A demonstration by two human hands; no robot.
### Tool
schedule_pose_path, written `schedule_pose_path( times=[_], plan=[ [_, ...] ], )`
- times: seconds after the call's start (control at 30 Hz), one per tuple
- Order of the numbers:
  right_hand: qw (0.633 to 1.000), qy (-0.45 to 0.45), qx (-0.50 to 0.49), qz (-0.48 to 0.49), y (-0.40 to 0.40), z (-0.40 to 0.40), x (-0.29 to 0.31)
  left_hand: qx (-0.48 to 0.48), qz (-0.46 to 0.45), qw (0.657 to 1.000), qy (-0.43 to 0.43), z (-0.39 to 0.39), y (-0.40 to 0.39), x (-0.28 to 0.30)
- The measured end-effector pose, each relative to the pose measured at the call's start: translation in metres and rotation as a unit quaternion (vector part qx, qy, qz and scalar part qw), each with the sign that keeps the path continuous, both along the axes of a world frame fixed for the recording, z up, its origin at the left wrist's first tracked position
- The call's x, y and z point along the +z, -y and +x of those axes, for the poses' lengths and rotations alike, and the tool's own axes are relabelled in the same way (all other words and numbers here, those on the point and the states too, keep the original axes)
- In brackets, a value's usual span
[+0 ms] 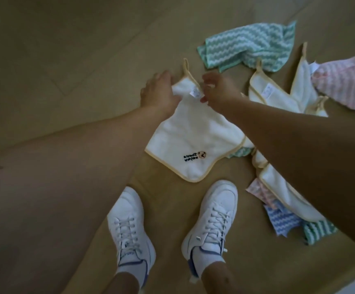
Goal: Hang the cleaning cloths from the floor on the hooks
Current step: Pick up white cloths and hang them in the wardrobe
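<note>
A white cloth with a yellow border (193,141) and a small embroidered bear logo hangs from both my hands above the floor. My left hand (159,92) grips its top corner on the left side. My right hand (217,88) pinches the same corner on the right, near the small label. The cloth's yellow hanging loop (186,67) sticks up between the hands. No hooks are in view.
Several more cloths lie on the tan floor to the right: a green zigzag one (246,47), white yellow-edged ones (278,92), a pink striped one (348,81), and a pile with blue and green ones (282,219). My white sneakers (130,230) stand below.
</note>
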State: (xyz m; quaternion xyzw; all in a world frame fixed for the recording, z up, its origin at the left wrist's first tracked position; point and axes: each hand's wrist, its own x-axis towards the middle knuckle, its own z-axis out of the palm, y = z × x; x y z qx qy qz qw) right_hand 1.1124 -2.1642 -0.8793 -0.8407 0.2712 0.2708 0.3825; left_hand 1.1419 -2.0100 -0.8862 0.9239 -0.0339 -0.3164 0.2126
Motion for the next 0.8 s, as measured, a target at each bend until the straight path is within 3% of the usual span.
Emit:
schedule_pose_path(
  times=[0.27, 0.47, 0.7, 0.8],
  plan=[
    [0.995, -0.023, 0.081, -0.046, -0.009, 0.005, 0.011, 0.14, -0.073, 0.984, -0.083, -0.001, -0.002, 0.022],
    [0.992, -0.001, 0.123, -0.041, -0.008, -0.006, 0.039, 0.127, -0.147, 0.971, -0.142, -0.008, -0.013, 0.055],
    [0.996, -0.019, 0.071, -0.04, -0.009, 0.008, 0.031, 0.081, -0.056, 0.99, -0.098, 0.003, -0.015, 0.035],
    [0.996, -0.063, 0.063, -0.003, -0.006, 0.014, 0.016, 0.103, -0.066, 0.987, -0.101, 0.009, -0.008, 0.019]
  ],
)
